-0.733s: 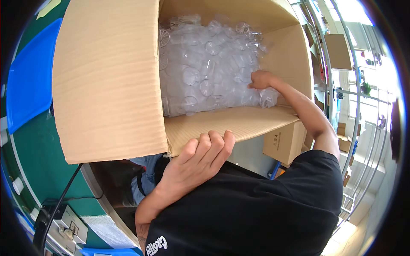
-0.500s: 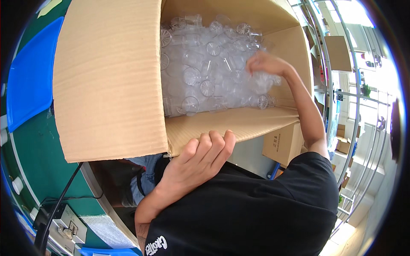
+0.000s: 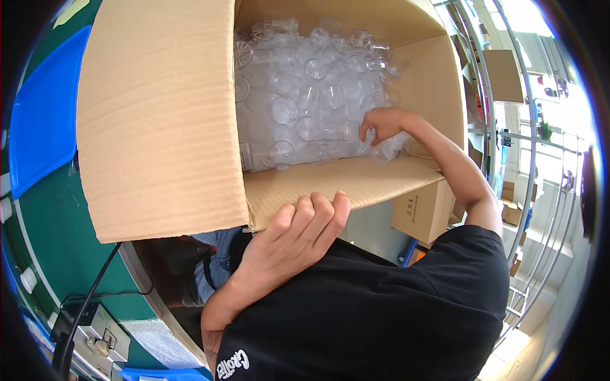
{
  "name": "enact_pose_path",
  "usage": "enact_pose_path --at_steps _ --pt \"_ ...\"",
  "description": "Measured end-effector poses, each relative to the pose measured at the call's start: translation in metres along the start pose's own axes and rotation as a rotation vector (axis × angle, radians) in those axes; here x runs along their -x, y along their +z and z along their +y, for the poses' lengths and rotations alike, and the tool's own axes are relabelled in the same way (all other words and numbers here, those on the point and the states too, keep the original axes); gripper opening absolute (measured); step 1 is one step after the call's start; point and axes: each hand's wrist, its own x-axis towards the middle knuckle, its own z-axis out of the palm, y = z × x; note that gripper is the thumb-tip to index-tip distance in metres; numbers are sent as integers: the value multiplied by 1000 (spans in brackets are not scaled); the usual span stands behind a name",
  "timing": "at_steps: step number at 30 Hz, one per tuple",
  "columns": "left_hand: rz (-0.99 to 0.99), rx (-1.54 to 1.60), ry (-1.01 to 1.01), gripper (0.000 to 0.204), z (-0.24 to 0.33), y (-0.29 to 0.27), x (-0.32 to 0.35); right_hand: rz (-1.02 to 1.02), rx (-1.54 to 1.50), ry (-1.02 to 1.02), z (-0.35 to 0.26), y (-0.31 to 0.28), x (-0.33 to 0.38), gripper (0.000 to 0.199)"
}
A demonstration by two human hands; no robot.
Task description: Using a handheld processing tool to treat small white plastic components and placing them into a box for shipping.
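A large cardboard box stands tilted with its mouth toward me. Inside lies a heap of clear plastic parts, cup-like pieces with round spoked ends. My left hand is closed over the box's near lower edge, knuckles up. My right hand reaches into the box from the right. Its fingers are bent down and apart, at the clear parts near the box's right end. The fingertips are close to or touching a loose clear piece; no firm hold shows.
Under the box's left side is a green tabletop with a blue tray. A grey metal device with a black cable sits at the lower left. Another cardboard box stands below on the right, and metal racks rise beyond.
My right hand has moved down and slightly left, lower onto the clear parts. The parts beneath it have shifted. The left hand keeps its place on the box edge.
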Motion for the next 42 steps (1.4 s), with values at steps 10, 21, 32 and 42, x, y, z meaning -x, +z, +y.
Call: enact_pose_path --at_steps 10,21,32,42 --pt "-8 -1 1 40 0 0 1 47 -253 -150 1 -37 10 12" --pt "13 -2 -12 39 1 0 2 558 -1250 -259 24 -72 83 19" --pt "7 3 -6 40 3 0 1 299 208 581 102 37 5 62" --pt "1 8 -29 40 3 -2 4 516 -464 425 79 -50 63 25"
